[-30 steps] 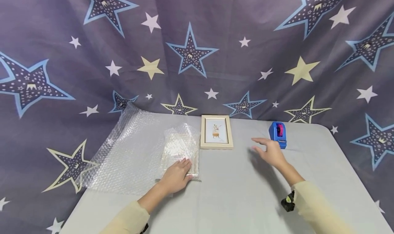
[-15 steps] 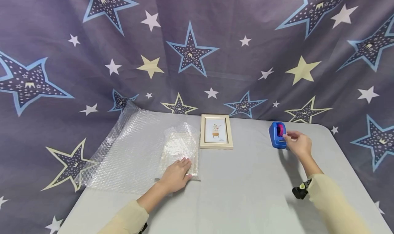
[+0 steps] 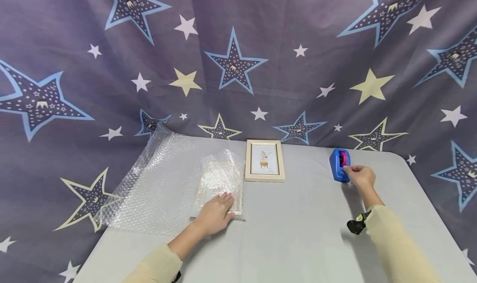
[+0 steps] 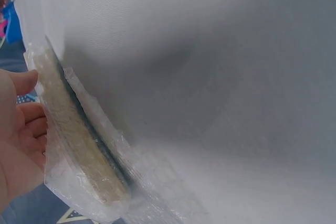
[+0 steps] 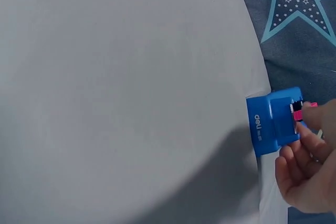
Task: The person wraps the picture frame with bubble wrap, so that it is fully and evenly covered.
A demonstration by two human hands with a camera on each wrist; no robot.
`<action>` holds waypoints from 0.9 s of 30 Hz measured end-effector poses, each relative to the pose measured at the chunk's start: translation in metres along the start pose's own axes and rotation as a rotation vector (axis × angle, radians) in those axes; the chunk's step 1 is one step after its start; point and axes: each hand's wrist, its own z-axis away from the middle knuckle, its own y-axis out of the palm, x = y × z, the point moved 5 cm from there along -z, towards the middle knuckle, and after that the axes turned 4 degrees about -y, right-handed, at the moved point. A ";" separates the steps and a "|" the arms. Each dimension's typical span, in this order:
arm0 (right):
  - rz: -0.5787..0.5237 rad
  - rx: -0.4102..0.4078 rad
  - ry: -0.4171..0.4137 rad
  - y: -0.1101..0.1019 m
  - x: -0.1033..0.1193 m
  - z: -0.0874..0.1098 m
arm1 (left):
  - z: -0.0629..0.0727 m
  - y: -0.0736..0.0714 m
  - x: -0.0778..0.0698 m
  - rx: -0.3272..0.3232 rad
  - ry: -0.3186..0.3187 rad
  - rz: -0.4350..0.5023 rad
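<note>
My left hand (image 3: pixel 215 212) rests flat on the near end of a bubble-wrapped picture frame (image 3: pixel 218 181). In the left wrist view, its beige edge and dark backing show through the wrap (image 4: pixel 79 129), with the thumb and fingers along one side. At the right, my right hand (image 3: pixel 362 177) is at the front of a blue tape dispenser (image 3: pixel 337 173) with a pink core. The right wrist view shows thumb and forefinger (image 5: pixel 313 116) pinching at the tape's end by the cutter; the tape itself is mostly hidden by the fingers.
A loose sheet of bubble wrap (image 3: pixel 156 192) spreads left from the wrapped frame and hangs over the table's left edge. An unwrapped cream picture frame (image 3: pixel 281 167) with a plant print lies between the hands. A star-patterned curtain (image 3: pixel 238 105) borders the grey-white table (image 3: pixel 287 233) behind.
My right hand has moved right from beside the dispenser to its front, and its fingers have closed at the tape. My left hand has stayed on the wrapped frame.
</note>
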 end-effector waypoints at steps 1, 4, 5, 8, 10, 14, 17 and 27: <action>-0.008 0.001 0.022 0.000 -0.001 0.000 | 0.000 0.000 0.000 0.001 -0.001 0.002; -0.024 0.007 0.066 0.000 -0.003 -0.001 | 0.000 -0.001 -0.002 0.002 -0.001 0.006; -0.027 0.009 0.072 0.000 -0.003 -0.002 | 0.000 -0.002 -0.002 0.002 -0.001 0.006; -0.027 0.005 0.064 -0.002 -0.001 -0.003 | 0.000 -0.002 -0.002 0.002 -0.002 0.003; -0.030 -0.005 0.050 -0.002 0.001 -0.003 | 0.000 -0.002 -0.002 0.000 0.000 -0.003; -0.026 -0.049 -0.010 -0.001 0.003 -0.005 | 0.000 -0.001 -0.002 -0.004 0.000 -0.017; -0.033 -0.099 -0.050 0.001 0.003 -0.005 | -0.001 0.000 -0.002 -0.006 0.000 -0.022; -0.066 -0.272 -0.194 0.007 0.005 -0.001 | -0.001 0.000 -0.003 0.007 -0.014 -0.018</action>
